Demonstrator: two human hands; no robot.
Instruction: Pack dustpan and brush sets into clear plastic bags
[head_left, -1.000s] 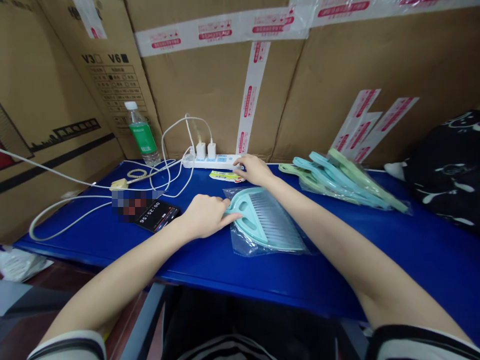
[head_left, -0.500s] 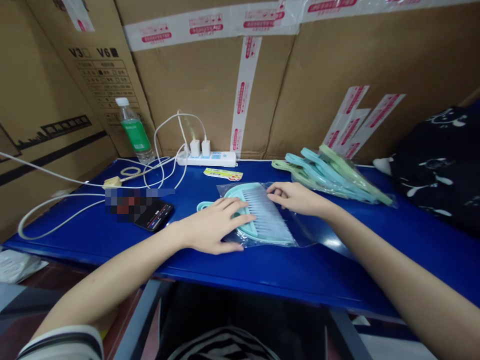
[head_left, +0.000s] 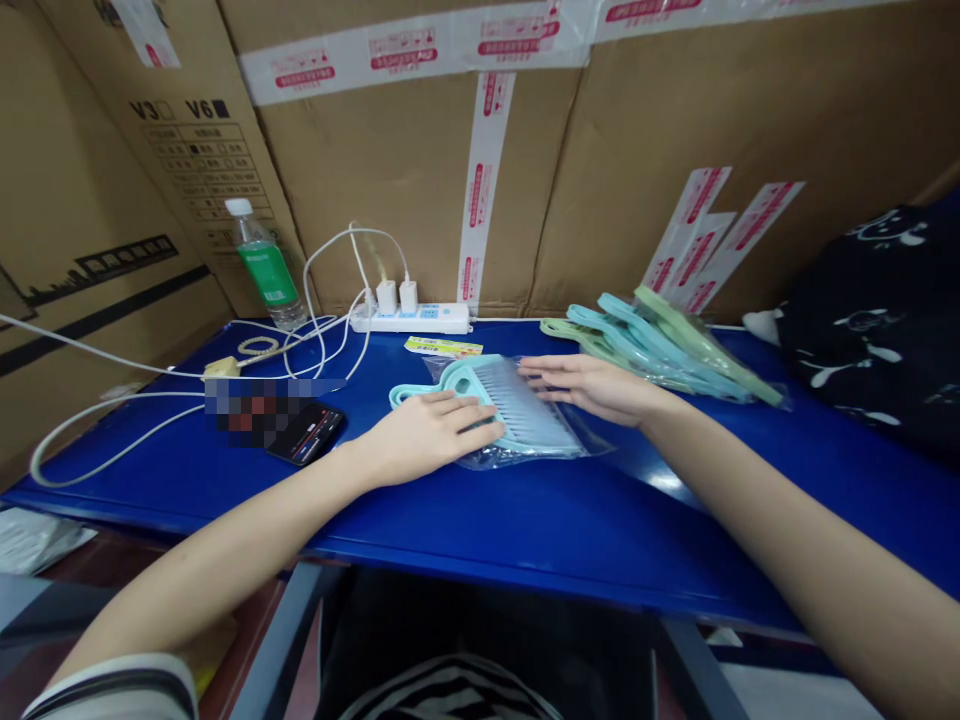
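A light blue hand brush and dustpan set (head_left: pixel 525 412), partly inside a clear plastic bag, lies on the blue table in front of me. Its white bristles point right and its looped handle sticks out on the left. Across the handle end rests my left hand (head_left: pixel 435 435), fingers stretched out and flat on the set, hiding part of it. My right hand (head_left: pixel 600 386) lies over the bristle side and the bag, its fingers extended and slightly apart. To the right, behind that hand, several bagged green and light blue sets (head_left: pixel 660 345) are piled.
A phone (head_left: pixel 307 432) lies on the left of the table (head_left: pixel 525 540), amid white cables. Behind stand a power strip (head_left: pixel 412 319) with chargers, a water bottle (head_left: pixel 268 270) and a colourful label strip (head_left: pixel 444 347). Cardboard (head_left: pixel 375 180) walls the back; dark patterned fabric (head_left: pixel 877 330) is at right.
The brush and dustpan set has shifted slightly away from me and turned a little. My right hand's fingers went from curled at the bag edge to stretched out over it.
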